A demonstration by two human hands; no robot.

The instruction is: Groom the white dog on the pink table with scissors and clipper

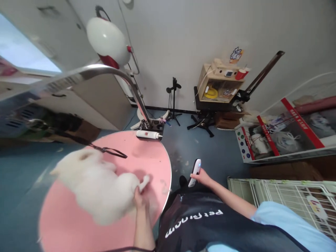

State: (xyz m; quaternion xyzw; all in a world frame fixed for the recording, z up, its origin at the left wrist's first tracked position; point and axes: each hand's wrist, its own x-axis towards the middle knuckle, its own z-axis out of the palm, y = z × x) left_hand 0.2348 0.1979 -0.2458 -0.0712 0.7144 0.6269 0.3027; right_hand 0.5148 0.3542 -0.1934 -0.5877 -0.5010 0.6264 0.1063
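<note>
A small white fluffy dog [97, 185] lies on a round pink grooming table [147, 161], blurred by motion. My left hand [138, 200] is closed round its hind leg near the table's right edge. A black leash [105, 149] runs from the dog's neck up to the curved metal grooming arm [105, 70]. My right hand [202, 176] is off the table to the right, above my black apron, gripping a white and black electric clipper [194, 171] with a small blue light.
A white tube [147, 134] lies at the table's far edge by the arm clamp. A white dryer dome [107, 40] stands behind. A wooden box on a black stand [217, 84], shelves with packages [278, 136] and a white wire pen [283, 196] fill the right side.
</note>
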